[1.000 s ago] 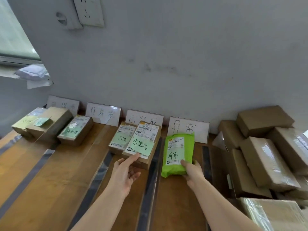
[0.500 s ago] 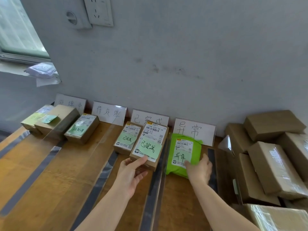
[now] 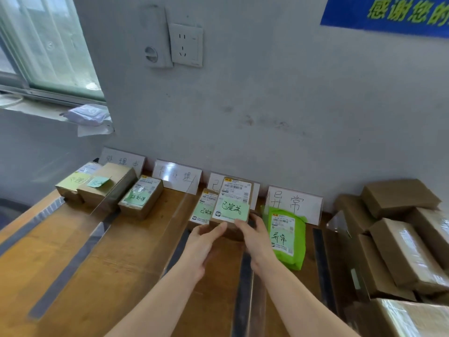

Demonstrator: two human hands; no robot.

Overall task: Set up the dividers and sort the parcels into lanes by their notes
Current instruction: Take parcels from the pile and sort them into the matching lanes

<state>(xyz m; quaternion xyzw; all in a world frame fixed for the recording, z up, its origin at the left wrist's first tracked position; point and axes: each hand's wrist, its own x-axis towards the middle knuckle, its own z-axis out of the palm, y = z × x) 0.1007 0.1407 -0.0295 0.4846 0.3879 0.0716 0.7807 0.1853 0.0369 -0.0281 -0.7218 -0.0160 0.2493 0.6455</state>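
Wooden surface (image 3: 116, 276) runs along the grey wall (image 3: 267, 105), striped with dark divider bases; the clear upright divider panels (image 3: 187, 203) I can barely make out, only by glare. Stack of brown cartons (image 3: 401, 239) at far right, cut off by the frame edge. Blue banner (image 3: 388, 13) top right, cropped, text incomplete.

Four lane signs stand against the wall. The rightmost sign (image 3: 295, 205) reads clearly; the third is mostly hidden behind the raised box; the leftmost two wash out in reflection.

Green mailer (image 3: 288, 235) lies flat in the right lane, note on it legible. Three boxes sit in the left lanes, notes too blurred to read.

Held box (image 3: 234, 203), with a green note, is in the third lane, tilted up, beside a smaller box (image 3: 204, 210) it partly covers. Left hand (image 3: 206, 242) grip closed on its near left corner, right hand (image 3: 255, 235) grip closed on its near right corner; fingers underneath hidden.
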